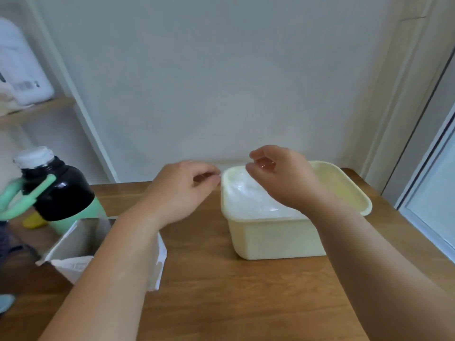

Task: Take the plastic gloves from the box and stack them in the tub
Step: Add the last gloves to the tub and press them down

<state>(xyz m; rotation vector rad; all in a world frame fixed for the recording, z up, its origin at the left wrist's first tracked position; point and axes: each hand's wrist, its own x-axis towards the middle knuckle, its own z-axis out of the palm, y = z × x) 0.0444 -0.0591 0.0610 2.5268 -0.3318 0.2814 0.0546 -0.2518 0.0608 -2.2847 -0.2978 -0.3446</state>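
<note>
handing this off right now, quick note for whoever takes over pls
Left hand: over the tub's left corner, fingertips pinched, seemingly on the edge of the top glove; the film is too clear to be sure.
Right hand: above the tub, pinching the same glove's other side.
Tub: on the table, right of centre, with a stack of gloves in its left part.
Box: open, near left, with white gloves showing at its mouth.
Done: several gloves stacked.
Left: lay this one flat, then move over the rest from the box.
</note>
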